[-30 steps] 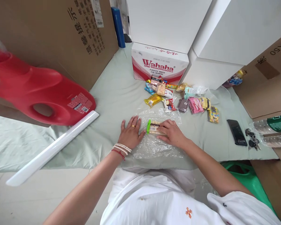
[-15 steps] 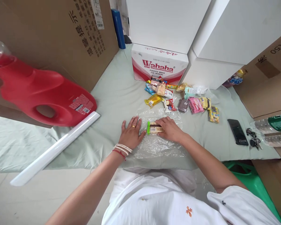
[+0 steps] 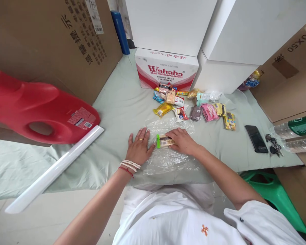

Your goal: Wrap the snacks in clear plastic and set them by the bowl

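Observation:
My left hand point(image 3: 139, 147) lies flat with fingers spread on the cloth, its thumb at the left edge of a clear plastic bag point(image 3: 173, 161). On that bag rests a wrapped snack bar point(image 3: 163, 141) with a bright green end and a barcode. My right hand point(image 3: 183, 142) is curled over the bar's right part, thumb on the near side and fingers on the far side, hiding that end. Beyond the bag are a red-and-white snack packet point(image 3: 181, 114), a yellow packet point(image 3: 163, 110), a dark brown packet point(image 3: 196, 113) and a pink packet point(image 3: 210, 112).
At the back stands a Wahaba-style white-and-red Wahaha carton point(image 3: 167, 71). A red jug point(image 3: 53, 105) and a long white strip point(image 3: 56, 166) lie left. A phone point(image 3: 256, 139), keys point(image 3: 275, 149) and plastic bottles point(image 3: 298, 127) are right. A green stool point(image 3: 272, 190) stands below the table edge.
The camera view has shifted slightly, so the surroundings appear moved left. Both hands and the snack bar keep nearly the same places on the table.

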`<action>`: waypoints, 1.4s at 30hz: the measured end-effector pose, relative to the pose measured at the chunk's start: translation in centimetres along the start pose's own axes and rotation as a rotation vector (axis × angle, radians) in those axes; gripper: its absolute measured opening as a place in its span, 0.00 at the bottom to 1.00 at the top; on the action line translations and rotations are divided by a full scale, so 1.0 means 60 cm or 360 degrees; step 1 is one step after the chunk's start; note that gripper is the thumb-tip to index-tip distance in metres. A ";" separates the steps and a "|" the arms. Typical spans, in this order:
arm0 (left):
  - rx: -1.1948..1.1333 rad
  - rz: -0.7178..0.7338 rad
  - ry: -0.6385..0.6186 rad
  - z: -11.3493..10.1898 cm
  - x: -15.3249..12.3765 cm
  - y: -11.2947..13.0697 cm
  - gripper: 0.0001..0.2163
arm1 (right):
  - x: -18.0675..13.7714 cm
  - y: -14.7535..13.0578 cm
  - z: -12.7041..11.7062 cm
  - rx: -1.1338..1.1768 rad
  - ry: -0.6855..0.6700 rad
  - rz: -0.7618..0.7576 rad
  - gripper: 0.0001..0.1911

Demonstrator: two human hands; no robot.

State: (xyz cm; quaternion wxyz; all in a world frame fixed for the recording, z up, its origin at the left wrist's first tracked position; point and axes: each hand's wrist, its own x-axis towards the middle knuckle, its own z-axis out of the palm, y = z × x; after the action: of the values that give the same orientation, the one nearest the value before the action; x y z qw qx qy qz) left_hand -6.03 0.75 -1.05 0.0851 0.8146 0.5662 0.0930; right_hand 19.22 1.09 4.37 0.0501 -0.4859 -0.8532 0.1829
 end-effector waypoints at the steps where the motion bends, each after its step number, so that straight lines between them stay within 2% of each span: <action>1: -0.0012 -0.0029 0.0039 -0.003 -0.002 -0.001 0.33 | -0.010 0.004 -0.001 0.0041 0.0039 -0.0018 0.31; 3: -0.0007 -0.0077 0.0168 -0.015 -0.012 -0.004 0.33 | -0.047 0.010 -0.006 0.0132 0.0174 -0.0049 0.30; 5: 0.0014 0.0004 0.0262 -0.031 -0.031 -0.011 0.29 | -0.101 0.013 -0.008 0.0235 0.0308 -0.0047 0.28; 7: -0.0038 0.0301 0.0194 -0.045 -0.056 -0.021 0.24 | -0.164 0.015 -0.002 0.0341 0.0348 -0.0040 0.27; 10: -0.0260 0.0796 -0.0055 -0.050 -0.096 -0.041 0.24 | -0.243 0.016 0.028 0.0409 0.0301 -0.0070 0.32; 12: -0.0386 0.0922 -0.0123 -0.042 -0.115 -0.053 0.23 | -0.269 0.018 0.055 0.0397 0.0333 -0.0052 0.23; 14: -0.0498 0.0885 -0.0111 -0.034 -0.121 -0.062 0.14 | -0.272 0.022 0.073 0.0395 0.0425 -0.0023 0.12; 15: -0.0567 0.0833 -0.0102 -0.033 -0.119 -0.064 0.10 | -0.266 0.025 0.074 0.0405 0.0471 -0.0021 0.10; 17: -0.0726 0.0678 -0.0109 -0.039 -0.107 -0.065 0.10 | -0.245 0.031 0.061 0.0447 0.0500 -0.0036 0.09; 21: -0.0916 0.0222 -0.0220 -0.078 -0.062 -0.058 0.13 | -0.185 0.050 -0.011 0.0507 0.0449 -0.0038 0.09; 24: -0.0895 -0.0072 -0.0178 -0.096 -0.021 -0.056 0.17 | -0.128 0.073 -0.056 0.0439 0.0447 0.0031 0.11; 26: -0.0846 -0.0185 -0.0115 -0.092 0.006 -0.057 0.17 | -0.089 0.094 -0.068 0.0357 0.0381 0.0135 0.11; 29: -0.0733 -0.0237 -0.0053 -0.073 0.039 -0.066 0.16 | -0.042 0.121 -0.068 0.0148 0.0164 0.0347 0.11; 32: -0.0585 -0.0276 0.0132 -0.063 0.050 -0.080 0.17 | -0.016 0.133 -0.072 -0.0100 -0.0016 0.0411 0.11; 35: -0.0442 -0.0411 0.0528 -0.079 0.037 -0.079 0.15 | 0.009 0.125 -0.088 -0.0235 0.0075 0.0346 0.13; 37: -0.0328 -0.0402 0.0817 -0.097 0.021 -0.057 0.12 | 0.035 0.111 -0.094 -0.0256 0.0129 0.0216 0.14; 39: -0.0296 -0.0167 0.0919 -0.107 0.005 -0.018 0.10 | 0.068 0.092 -0.089 -0.0265 0.0071 0.0037 0.15; 42: -0.0378 0.0365 0.0594 -0.094 -0.007 0.050 0.15 | 0.119 0.064 -0.064 -0.0339 -0.0048 -0.0063 0.20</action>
State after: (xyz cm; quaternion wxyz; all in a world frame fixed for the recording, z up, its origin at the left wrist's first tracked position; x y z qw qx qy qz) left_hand -4.85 -0.48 5.09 0.0631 0.8265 0.4609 0.3169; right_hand 19.64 9.92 5.90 -0.0112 -0.4686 -0.8779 0.0975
